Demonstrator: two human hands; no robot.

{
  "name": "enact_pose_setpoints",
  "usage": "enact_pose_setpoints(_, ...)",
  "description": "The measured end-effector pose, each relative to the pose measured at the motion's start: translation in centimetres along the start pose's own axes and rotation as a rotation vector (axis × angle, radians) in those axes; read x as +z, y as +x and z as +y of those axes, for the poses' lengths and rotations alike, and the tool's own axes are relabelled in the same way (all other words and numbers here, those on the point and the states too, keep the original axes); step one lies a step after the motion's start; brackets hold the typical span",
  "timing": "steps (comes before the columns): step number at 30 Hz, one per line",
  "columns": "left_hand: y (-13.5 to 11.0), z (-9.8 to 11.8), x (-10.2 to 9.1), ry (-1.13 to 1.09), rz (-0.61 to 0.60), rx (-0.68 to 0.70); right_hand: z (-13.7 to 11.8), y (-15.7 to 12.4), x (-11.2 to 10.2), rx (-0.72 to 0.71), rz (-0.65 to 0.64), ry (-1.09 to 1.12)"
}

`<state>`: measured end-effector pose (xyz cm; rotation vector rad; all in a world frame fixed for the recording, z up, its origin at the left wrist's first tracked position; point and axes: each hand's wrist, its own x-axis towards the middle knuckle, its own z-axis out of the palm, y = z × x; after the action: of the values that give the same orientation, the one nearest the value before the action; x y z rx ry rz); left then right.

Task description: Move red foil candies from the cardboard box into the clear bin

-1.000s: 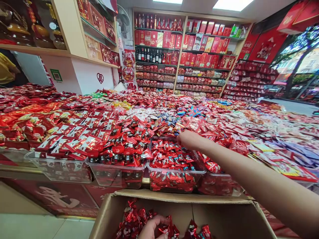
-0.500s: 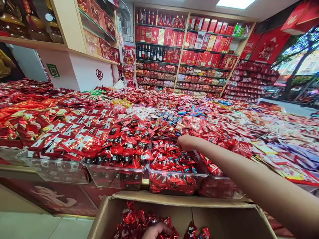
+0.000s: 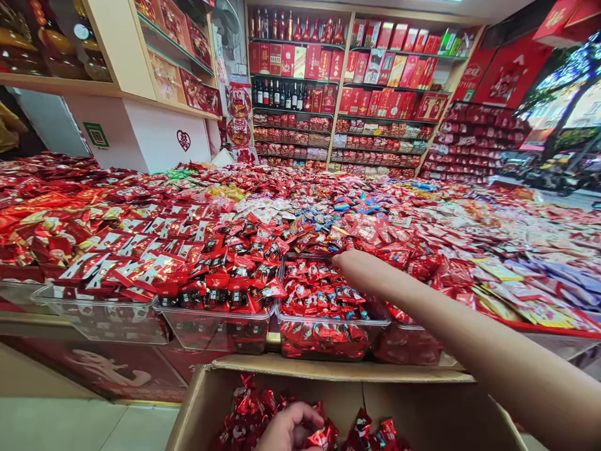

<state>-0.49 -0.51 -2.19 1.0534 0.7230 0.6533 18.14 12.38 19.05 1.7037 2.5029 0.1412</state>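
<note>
At the bottom centre of the frame our left hand point(image 3: 287, 431) sits in the cardboard box point(image 3: 328, 376), deeper among the red foil candies point(image 3: 253, 410) than half a second ago, when only its knuckles showed; now the fingers point(image 3: 307, 418) curl round a cluster of wrappers, clamped on a handful. We judge that a fresh scoop is being gathered.

Just above the box, in the middle of the frame, stands the clear tray point(image 3: 328, 326), filled with the same red candies. Our right hand point(image 3: 359, 269) reaches over its far right corner, much where it was a second ago, only a little higher in the frame. Its fingers are hidden behind the back of the hand, so we cannot tell whether they are together or apart.

Further up, the table point(image 3: 141, 219) spreads with heaped red packets, and shelves of boxes and bottles point(image 3: 300, 94) line the upper centre.
</note>
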Motion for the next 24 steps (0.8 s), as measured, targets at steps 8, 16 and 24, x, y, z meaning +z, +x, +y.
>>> enact_pose_setpoints(8, -1.9, 8.4, 3.7, -0.282, 0.253, 0.179, -5.4, -11.1, 3.4, -0.063, 0.143, 0.857)
enact_pose_setpoints(16, -1.6, 8.8, 5.1, -0.347, 0.3, 0.162, -7.1, -12.4, 7.9, -0.005, 0.276, 1.144)
enact_pose_setpoints(24, -1.6, 9.7, 5.2, -0.223, 0.362, 0.21, -7.8, -13.5, 9.8, 0.114, 0.43, 1.385)
